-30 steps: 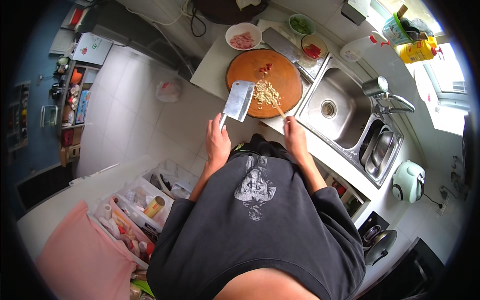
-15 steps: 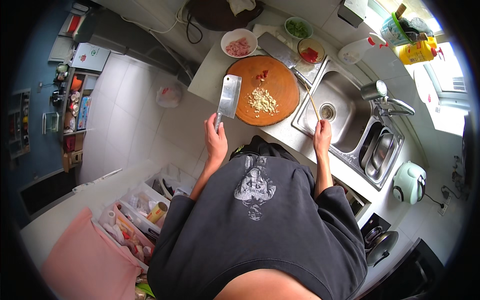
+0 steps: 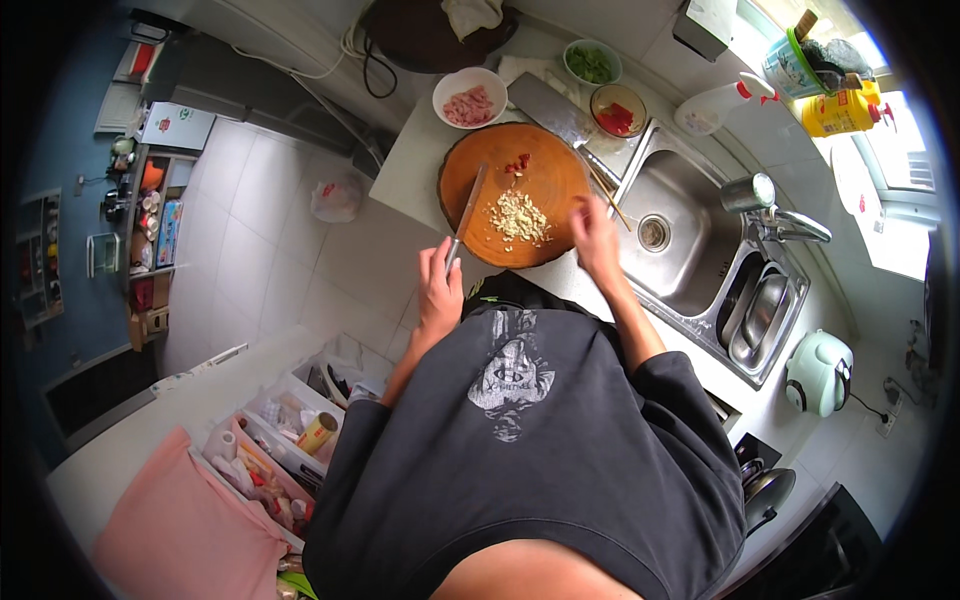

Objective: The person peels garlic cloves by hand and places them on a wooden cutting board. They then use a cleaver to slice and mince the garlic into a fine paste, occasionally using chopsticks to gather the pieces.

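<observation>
My left hand (image 3: pixel 438 292) is closed round the handle of a cleaver (image 3: pixel 470 205). Its blade is turned nearly edge-on above the left part of a round wooden chopping board (image 3: pixel 470 150). Chopped pale bits that look like garlic (image 3: pixel 519 218) lie in a pile on the board, with a few red pieces (image 3: pixel 517 163) behind them. Over the board's right edge is my right hand (image 3: pixel 595 238), its fingers smeared by motion. Chopsticks (image 3: pixel 612 198) lie just beyond it, between the board and the sink.
Behind the board stand a white bowl of sliced meat (image 3: pixel 469 98), a bowl of greens (image 3: pixel 592 63) and a glass bowl of red pieces (image 3: pixel 617 110). A second knife (image 3: pixel 550 108) lies between them. The steel sink (image 3: pixel 690 220) is at the right, with a faucet (image 3: pixel 795 225).
My right hand has let go of the chopsticks and moved left to the board's edge. The cleaver has turned from showing its broad side to nearly edge-on and shifted over the board.
</observation>
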`<action>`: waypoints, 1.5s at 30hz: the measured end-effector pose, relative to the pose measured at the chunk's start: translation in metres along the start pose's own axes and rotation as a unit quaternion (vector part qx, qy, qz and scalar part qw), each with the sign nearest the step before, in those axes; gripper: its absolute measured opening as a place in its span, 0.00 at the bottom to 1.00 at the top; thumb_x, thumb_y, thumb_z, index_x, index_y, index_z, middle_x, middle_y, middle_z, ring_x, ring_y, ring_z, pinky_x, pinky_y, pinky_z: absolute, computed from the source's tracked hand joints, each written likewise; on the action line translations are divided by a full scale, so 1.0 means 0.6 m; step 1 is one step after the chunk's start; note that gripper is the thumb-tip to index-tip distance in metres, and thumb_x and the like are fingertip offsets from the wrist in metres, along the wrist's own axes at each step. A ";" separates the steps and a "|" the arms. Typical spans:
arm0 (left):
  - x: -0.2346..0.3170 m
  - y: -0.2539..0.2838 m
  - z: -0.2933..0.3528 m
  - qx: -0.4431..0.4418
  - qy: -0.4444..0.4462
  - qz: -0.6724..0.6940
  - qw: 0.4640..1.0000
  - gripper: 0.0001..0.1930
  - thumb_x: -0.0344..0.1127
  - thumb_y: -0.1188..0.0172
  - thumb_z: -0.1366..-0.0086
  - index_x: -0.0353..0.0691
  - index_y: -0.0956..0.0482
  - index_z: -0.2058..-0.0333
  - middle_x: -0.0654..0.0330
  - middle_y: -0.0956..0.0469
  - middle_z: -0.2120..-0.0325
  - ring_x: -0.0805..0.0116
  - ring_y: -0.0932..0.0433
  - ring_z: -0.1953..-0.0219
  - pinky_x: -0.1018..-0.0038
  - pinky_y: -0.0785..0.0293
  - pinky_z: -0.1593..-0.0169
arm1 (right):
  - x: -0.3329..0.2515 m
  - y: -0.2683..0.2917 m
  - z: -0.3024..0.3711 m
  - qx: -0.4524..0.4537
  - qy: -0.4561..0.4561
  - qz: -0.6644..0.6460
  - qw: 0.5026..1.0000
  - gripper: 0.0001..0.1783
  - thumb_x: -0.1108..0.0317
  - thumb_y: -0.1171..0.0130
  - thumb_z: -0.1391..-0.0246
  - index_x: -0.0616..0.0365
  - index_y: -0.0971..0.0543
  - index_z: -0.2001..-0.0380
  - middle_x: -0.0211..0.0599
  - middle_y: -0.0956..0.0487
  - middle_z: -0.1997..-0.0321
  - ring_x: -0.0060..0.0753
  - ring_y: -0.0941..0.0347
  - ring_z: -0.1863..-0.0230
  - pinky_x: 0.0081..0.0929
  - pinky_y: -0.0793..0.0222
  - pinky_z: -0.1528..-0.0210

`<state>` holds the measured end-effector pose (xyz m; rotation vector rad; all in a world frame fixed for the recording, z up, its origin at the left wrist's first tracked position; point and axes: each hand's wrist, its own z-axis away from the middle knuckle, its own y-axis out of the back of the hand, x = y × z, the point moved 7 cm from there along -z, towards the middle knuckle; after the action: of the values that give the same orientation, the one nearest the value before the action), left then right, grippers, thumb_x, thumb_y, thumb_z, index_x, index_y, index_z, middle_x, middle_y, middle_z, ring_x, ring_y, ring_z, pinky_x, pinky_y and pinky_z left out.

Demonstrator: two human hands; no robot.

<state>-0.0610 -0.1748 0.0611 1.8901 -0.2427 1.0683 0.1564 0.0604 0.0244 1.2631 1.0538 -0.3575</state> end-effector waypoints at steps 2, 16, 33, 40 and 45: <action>0.013 -0.013 0.000 -0.017 -0.041 0.017 0.999 0.22 0.26 0.40 0.27 0.33 0.28 0.36 0.45 0.29 0.51 0.46 0.23 0.52 0.57 0.23 0.50 | -0.029 -0.093 0.037 -0.191 -0.157 -0.216 0.945 0.23 0.61 0.39 0.31 0.64 0.25 0.41 0.45 0.17 0.64 0.37 0.19 0.65 0.35 0.23 0.63; -0.006 -0.048 0.079 -0.065 -0.102 0.077 0.990 0.25 0.20 0.38 0.33 0.30 0.28 0.37 0.44 0.29 0.50 0.45 0.24 0.50 0.58 0.24 0.47 | -0.085 -0.257 0.141 -0.192 -0.269 -0.242 0.912 0.15 0.62 0.50 0.27 0.63 0.24 0.64 0.33 0.27 0.81 0.27 0.28 0.81 0.30 0.30 0.79; -0.123 0.008 0.208 -0.115 0.112 0.185 0.970 0.20 0.35 0.38 0.25 0.33 0.24 0.39 0.51 0.30 0.44 0.64 0.22 0.62 0.68 0.21 0.57 | -0.069 0.053 0.101 0.009 0.010 0.257 0.966 0.20 0.64 0.48 0.29 0.53 0.25 0.38 0.57 0.17 0.63 0.62 0.18 0.59 0.55 0.23 0.57; -0.566 0.059 0.591 -0.133 0.473 0.097 0.866 0.18 0.47 0.36 0.29 0.35 0.16 0.56 0.53 0.18 0.72 0.55 0.18 0.72 0.62 0.21 0.63 | -0.047 -0.045 0.137 -0.018 0.033 0.291 0.956 0.22 0.68 0.46 0.32 0.52 0.23 0.36 0.56 0.20 0.63 0.62 0.20 0.59 0.54 0.25 0.56; -0.650 0.098 0.786 -0.289 0.464 -0.029 0.837 0.18 0.48 0.35 0.33 0.37 0.16 0.56 0.51 0.17 0.71 0.50 0.18 0.71 0.59 0.21 0.61 | -0.093 -0.068 0.154 -0.040 0.033 0.253 0.966 0.20 0.65 0.45 0.32 0.51 0.20 0.40 0.52 0.19 0.61 0.62 0.19 0.59 0.55 0.23 0.56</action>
<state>-0.0573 -0.6784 -0.2916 0.7024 0.0631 1.5289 0.1389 -0.0526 0.0391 1.4237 0.7544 0.1176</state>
